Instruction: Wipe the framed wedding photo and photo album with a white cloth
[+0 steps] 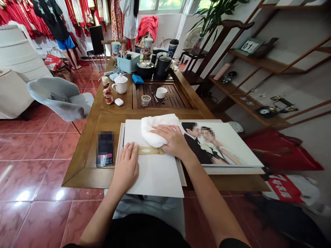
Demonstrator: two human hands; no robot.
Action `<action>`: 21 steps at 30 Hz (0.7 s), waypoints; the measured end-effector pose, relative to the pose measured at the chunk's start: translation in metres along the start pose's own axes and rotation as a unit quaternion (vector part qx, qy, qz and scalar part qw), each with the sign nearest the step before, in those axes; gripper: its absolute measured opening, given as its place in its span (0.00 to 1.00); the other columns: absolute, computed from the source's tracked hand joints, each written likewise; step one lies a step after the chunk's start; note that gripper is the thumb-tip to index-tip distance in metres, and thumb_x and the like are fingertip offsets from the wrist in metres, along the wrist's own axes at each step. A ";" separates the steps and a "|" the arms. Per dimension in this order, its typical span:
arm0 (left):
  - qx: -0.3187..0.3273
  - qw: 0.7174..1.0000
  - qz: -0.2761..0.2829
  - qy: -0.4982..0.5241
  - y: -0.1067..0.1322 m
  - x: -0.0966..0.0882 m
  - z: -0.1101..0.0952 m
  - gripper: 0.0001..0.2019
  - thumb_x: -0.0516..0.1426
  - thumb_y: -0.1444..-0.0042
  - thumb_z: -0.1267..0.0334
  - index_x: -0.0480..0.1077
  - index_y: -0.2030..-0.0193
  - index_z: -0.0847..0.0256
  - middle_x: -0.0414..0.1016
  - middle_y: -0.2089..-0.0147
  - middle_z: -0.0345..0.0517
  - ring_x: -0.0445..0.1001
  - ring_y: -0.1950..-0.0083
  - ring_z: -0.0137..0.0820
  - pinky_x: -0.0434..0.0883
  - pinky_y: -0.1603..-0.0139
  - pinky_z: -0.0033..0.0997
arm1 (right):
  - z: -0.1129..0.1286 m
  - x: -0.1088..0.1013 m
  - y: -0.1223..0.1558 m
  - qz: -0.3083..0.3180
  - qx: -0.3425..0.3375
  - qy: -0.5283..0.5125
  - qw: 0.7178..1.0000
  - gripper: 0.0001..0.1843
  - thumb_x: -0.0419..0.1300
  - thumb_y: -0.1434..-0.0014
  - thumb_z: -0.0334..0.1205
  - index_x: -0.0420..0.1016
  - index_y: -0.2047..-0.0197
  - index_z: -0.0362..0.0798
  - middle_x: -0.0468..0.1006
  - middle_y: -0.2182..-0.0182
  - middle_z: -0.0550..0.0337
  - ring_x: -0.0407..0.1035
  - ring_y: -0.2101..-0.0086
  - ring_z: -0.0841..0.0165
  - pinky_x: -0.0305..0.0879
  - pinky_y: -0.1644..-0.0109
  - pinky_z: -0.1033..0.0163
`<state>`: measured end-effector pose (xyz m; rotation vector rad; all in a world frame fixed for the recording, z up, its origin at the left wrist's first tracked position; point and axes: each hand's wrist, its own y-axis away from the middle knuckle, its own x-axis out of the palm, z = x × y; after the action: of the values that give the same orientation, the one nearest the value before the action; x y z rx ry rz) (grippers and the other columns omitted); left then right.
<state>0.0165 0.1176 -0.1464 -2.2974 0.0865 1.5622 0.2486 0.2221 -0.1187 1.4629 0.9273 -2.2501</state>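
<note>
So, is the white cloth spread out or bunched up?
Bunched up: the cloth forms a thick, rounded wad partly under the right hand.

black top (147, 234) | short sleeves (234, 243) | pale grey trousers (155, 208) | left hand (128, 168), right hand (173, 140) bare

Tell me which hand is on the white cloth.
The right hand: its fingers lie over the cloth, while the left hand rests on the white sheet.

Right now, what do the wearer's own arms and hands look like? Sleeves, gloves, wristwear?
Left hand and right hand are ungloved; no ring, watch or bracelet shows. The forearms are uncovered. A black sleeve edge shows on the right arm, matching the black top.
</note>
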 end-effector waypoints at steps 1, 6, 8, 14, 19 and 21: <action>0.002 1.000 -0.002 -0.001 0.000 0.000 0.000 0.25 0.45 0.32 0.71 0.57 0.28 0.67 0.61 0.26 0.59 0.54 0.23 0.48 0.58 0.25 0.56 | 0.002 0.000 -0.002 0.003 -0.003 -0.004 1.000 0.31 0.56 0.46 0.31 0.72 0.38 0.52 0.73 0.37 0.54 0.65 0.38 0.54 0.50 0.36 0.43; 0.007 1.000 -0.011 0.004 -0.001 -0.001 -0.001 0.24 0.46 0.30 0.68 0.57 0.28 0.64 0.62 0.27 0.57 0.55 0.23 0.48 0.58 0.25 0.56 | 0.021 -0.001 -0.005 0.048 -0.049 -0.026 0.997 0.32 0.57 0.45 0.32 0.72 0.37 0.55 0.72 0.35 0.55 0.63 0.37 0.54 0.48 0.35 0.42; 0.007 1.000 -0.015 0.011 -0.001 -0.001 -0.001 0.25 0.46 0.30 0.68 0.56 0.28 0.62 0.62 0.27 0.57 0.55 0.23 0.47 0.58 0.25 0.56 | 0.025 -0.002 -0.005 0.058 -0.061 -0.028 0.996 0.34 0.57 0.46 0.32 0.70 0.35 0.56 0.72 0.35 0.56 0.62 0.36 0.54 0.47 0.34 0.42; 0.005 1.000 -0.014 0.013 -0.002 -0.002 -0.001 0.23 0.45 0.29 0.67 0.58 0.29 0.65 0.63 0.27 0.59 0.55 0.24 0.48 0.58 0.26 0.57 | 0.002 -0.012 -0.002 0.064 -0.033 0.008 0.997 0.33 0.58 0.46 0.31 0.72 0.36 0.57 0.72 0.36 0.57 0.64 0.38 0.53 0.51 0.35 0.42; 0.008 1.000 -0.012 0.007 -0.002 -0.003 -0.002 0.23 0.45 0.29 0.67 0.59 0.29 0.65 0.63 0.27 0.59 0.55 0.24 0.48 0.59 0.26 0.57 | -0.004 -0.016 -0.004 0.042 0.014 0.025 0.999 0.29 0.56 0.45 0.31 0.74 0.39 0.51 0.74 0.37 0.52 0.65 0.38 0.53 0.52 0.37 0.42; 0.009 1.000 -0.015 0.009 -0.002 -0.003 -0.002 0.23 0.45 0.29 0.67 0.58 0.29 0.64 0.63 0.28 0.59 0.55 0.23 0.47 0.59 0.26 0.58 | 0.008 -0.013 -0.007 0.056 -0.012 0.013 0.998 0.29 0.57 0.44 0.32 0.73 0.38 0.52 0.73 0.37 0.53 0.64 0.37 0.53 0.50 0.36 0.42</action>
<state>0.0174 0.1186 -0.1430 -2.2886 0.0714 1.5201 0.2446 0.2210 -0.1024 1.4979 0.8535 -2.1387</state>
